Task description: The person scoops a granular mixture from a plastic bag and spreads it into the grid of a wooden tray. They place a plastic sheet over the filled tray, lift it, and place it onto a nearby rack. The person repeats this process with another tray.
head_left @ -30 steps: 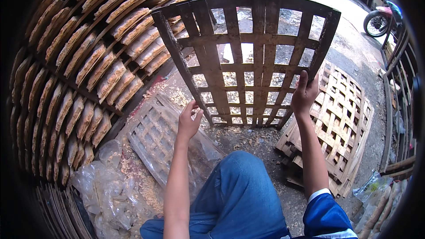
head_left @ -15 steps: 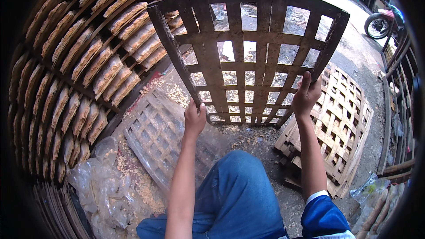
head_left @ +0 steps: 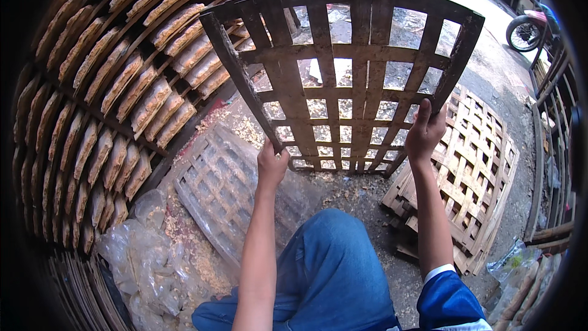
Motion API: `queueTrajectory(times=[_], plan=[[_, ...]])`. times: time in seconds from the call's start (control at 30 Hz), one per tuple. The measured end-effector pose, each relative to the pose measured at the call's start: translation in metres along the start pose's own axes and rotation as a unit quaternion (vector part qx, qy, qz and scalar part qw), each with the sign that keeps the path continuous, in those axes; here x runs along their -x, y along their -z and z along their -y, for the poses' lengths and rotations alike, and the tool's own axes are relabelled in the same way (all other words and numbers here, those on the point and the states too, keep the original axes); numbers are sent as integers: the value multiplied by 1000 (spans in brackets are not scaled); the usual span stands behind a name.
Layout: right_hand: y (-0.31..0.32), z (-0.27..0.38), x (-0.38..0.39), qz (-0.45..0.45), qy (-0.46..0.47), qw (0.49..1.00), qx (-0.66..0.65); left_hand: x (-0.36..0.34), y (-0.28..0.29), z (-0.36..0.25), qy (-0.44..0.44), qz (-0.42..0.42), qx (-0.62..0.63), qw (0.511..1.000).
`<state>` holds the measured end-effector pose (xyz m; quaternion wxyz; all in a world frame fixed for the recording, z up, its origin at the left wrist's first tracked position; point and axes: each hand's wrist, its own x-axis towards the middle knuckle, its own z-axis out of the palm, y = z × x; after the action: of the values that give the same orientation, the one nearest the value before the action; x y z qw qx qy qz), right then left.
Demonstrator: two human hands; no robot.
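Note:
Upright in front of me stands a woven slat tray (head_left: pixel 347 53), a dark wooden lattice with square gaps and thicker side bars. My left hand (head_left: pixel 273 162) is closed round its left bar near the lower end. Farther up, my right hand (head_left: pixel 424 136) grips the right bar, thumb pointing up along it. Behind my left hand, another lattice tray (head_left: pixel 205 178) lies on the ground, partly covered by a hazy clear sheet. A stack of paler woven trays (head_left: pixel 471 171) lies beyond my right forearm.
Racks of rough-edged pale slabs (head_left: pixel 150 107) line the left side. Crumpled clear plastic (head_left: pixel 144 257) lies below them, near my knee (head_left: pixel 337 257). Crumbs litter the ground. A slatted fence (head_left: pixel 548 147) runs along the right; a motorbike (head_left: pixel 527 32) stands at the far right.
Both hands keep their grip. The held tray's top left corner has tipped slightly to the left; the rest looks almost the same.

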<state>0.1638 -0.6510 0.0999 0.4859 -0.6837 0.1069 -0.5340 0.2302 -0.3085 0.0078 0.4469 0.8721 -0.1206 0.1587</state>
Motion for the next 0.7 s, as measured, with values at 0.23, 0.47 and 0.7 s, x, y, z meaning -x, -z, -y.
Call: queueTrajectory(times=[0.23, 0.47, 0.7], plan=[[0, -7, -1, -5, 26, 1000, 2, -4, 0, -4, 9, 14, -2, 1000], [-3, 1, 1, 4, -8, 1000, -8, -2, 8, 15, 39, 79, 6, 996], [2, -7, 1, -1, 52, 999, 1, 6, -3, 19, 60, 113, -23, 992]])
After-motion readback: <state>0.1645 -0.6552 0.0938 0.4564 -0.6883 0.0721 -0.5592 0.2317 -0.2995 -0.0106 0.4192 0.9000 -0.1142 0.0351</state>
